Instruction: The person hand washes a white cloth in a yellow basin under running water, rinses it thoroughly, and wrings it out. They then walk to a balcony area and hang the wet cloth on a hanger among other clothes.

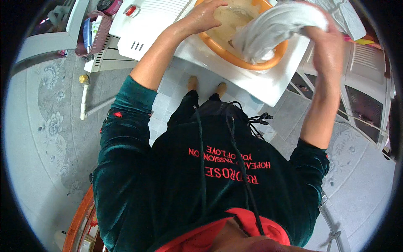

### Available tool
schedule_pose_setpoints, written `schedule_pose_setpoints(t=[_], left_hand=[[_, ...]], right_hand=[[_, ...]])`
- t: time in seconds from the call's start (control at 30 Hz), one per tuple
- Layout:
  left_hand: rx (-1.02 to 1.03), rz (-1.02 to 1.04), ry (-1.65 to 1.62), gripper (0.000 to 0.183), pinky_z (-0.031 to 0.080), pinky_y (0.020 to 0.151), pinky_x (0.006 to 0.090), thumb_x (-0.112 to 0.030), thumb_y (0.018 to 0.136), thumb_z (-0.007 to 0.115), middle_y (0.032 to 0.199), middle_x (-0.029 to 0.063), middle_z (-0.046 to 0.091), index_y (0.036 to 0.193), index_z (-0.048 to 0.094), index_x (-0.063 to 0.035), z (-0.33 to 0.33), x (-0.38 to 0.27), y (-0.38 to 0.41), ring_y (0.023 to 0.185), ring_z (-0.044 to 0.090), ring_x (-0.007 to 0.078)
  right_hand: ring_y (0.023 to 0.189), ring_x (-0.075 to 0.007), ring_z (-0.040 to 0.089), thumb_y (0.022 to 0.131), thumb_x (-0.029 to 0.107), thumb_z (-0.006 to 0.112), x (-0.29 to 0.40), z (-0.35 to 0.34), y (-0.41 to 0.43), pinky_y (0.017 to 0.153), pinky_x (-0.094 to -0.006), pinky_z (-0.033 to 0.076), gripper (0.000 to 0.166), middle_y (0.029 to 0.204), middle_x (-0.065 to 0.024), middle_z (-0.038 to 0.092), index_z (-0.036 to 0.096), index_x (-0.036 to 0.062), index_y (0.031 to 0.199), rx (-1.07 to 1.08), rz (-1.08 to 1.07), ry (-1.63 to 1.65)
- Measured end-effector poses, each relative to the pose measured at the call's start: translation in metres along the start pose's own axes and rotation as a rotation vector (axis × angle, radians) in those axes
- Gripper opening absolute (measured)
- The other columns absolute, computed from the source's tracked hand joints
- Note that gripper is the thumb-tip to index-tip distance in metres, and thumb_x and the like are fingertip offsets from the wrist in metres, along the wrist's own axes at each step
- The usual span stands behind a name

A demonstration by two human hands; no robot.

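My right hand (327, 44) grips one end of a wet white cloth (280, 23), lifted at the right side of an orange plastic basin (217, 52). The cloth arches down from the hand, and its lower end hangs over the basin's front right rim. Cloudy water (234, 19) lies in the basin. At the basin's left rim is my left hand (204, 15), fingers apart and holding nothing; whether it touches the rim I cannot tell. The right hand is slightly blurred.
The basin stands in a white sink unit (201, 52) with a ribbed washboard (163, 12) on the left. A small jar with a red top (130, 11) sits there. Further left is a pink basket (100, 31) with tubes. More white cloth (346, 19) lies to the right, above a white cabinet (365, 69).
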State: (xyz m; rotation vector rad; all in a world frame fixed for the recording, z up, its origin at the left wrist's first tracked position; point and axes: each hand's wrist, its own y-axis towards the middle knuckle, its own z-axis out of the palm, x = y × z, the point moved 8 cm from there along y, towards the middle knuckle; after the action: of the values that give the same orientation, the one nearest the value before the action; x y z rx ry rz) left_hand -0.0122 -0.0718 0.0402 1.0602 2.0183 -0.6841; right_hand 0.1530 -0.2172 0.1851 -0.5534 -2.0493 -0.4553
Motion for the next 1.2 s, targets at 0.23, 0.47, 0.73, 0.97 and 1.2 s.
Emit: schedule_pose_setpoints(t=[0.23,0.47,0.73,0.97,1.2], left_hand=[[0.042,-0.159,-0.552,0.054,0.034,0.105,0.0323,-0.023,0.084,0.059,0.13,0.0086,0.05,0.135,0.043,-0.015,0.046,0.015,0.006,0.125,0.043,0.0217],[0.012,-0.362,-1.304,0.041,0.048,0.089,0.0337,-0.036,0.09,0.049,0.118,0.0033,0.058,0.122,0.053,-0.0122,0.089,0.024,0.017,0.107,0.056,0.0169],[-0.349,-0.564,-1.09,0.036,0.052,0.086,0.0365,-0.026,0.089,0.056,0.111,0.0129,0.061,0.116,0.055,-0.0024,0.038,0.111,0.045,0.104,0.06,0.0221],[0.041,-0.511,-0.667,0.045,0.055,0.073,0.0363,-0.03,0.086,0.062,0.102,0.0167,0.064,0.112,0.056,0.0063,0.035,0.093,0.058,0.087,0.065,0.0215],[-0.009,-0.246,-0.458,0.058,0.05,0.086,0.035,-0.035,0.077,0.073,0.11,0.0155,0.062,0.117,0.054,0.0034,0.01,0.065,0.093,0.106,0.059,0.022]], right_hand=[[0.101,-0.0255,0.061,0.084,-0.004,0.049,0.037,-0.079,0.016,0.093,-0.0394,0.048,0.031,0.11,-0.0154,0.062,0.056,-0.0042,0.115,-0.298,-0.231,0.476],[0.113,-0.0325,0.053,0.086,0.005,0.048,0.054,-0.057,-0.014,0.099,-0.0515,0.04,0.035,0.12,-0.0197,0.055,0.052,-0.0039,0.119,-0.449,-0.236,0.734],[0.12,-0.0314,0.048,0.085,0.008,0.046,-0.058,-0.02,-0.045,0.103,-0.0481,0.039,0.045,0.127,-0.0188,0.05,0.043,-0.003,0.128,-0.446,0.053,0.931],[0.082,-0.031,0.065,0.074,0.032,0.067,-0.21,0.044,-0.027,0.073,-0.0396,0.05,0.04,0.086,-0.0135,0.068,0.065,0.0108,0.107,0.159,0.255,-0.78],[0.087,-0.0339,0.061,0.077,0.038,0.066,-0.196,0.0,0.036,0.074,-0.0421,0.049,0.04,0.093,-0.0155,0.065,0.064,0.0016,0.094,-0.217,0.052,-0.971]])
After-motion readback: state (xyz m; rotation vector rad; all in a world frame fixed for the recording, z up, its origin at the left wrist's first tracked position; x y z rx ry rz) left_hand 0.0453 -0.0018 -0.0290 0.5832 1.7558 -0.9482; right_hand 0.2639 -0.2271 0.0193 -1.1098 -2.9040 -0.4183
